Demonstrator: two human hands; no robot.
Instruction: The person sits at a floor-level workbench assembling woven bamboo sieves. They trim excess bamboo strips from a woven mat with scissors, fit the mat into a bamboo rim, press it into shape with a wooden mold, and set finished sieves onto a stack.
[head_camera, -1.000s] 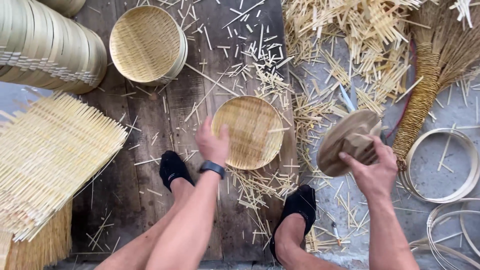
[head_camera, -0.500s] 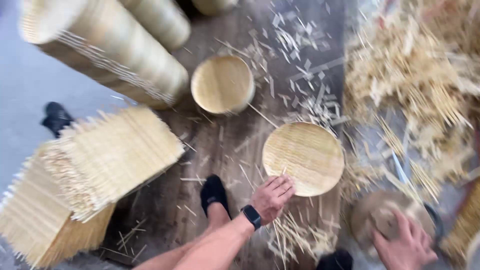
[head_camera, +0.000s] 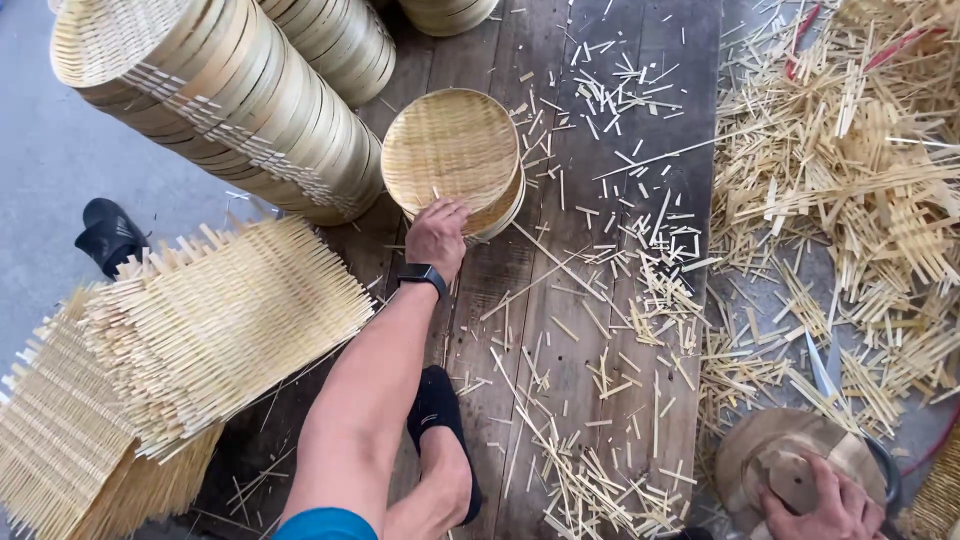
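Note:
My left hand (head_camera: 437, 235) reaches forward and grips the near rim of a round woven bamboo tray (head_camera: 450, 150), which lies on top of a short stack of like trays on the dark wooden boards (head_camera: 560, 330). A dark watch sits on that wrist. At the bottom right, my right hand (head_camera: 822, 508) is closed over the middle of a round wooden block (head_camera: 770, 450), and the frame edge cuts part of the hand off. A metal blade (head_camera: 824, 366) lies just above the block among bamboo offcuts.
Long rows of stacked round bamboo frames (head_camera: 230, 110) lie on their side at the upper left. Piles of square woven bamboo mats (head_camera: 200, 320) fill the left. Loose bamboo strips (head_camera: 860, 180) cover the right. My dark-socked foot (head_camera: 440, 420) rests on the boards, and a black shoe (head_camera: 108, 235) lies on the grey floor.
My left hand has carried the round woven tray from the middle of the boards onto the stack at the far left. The view swung left, and my right hand stayed on the wooden block.

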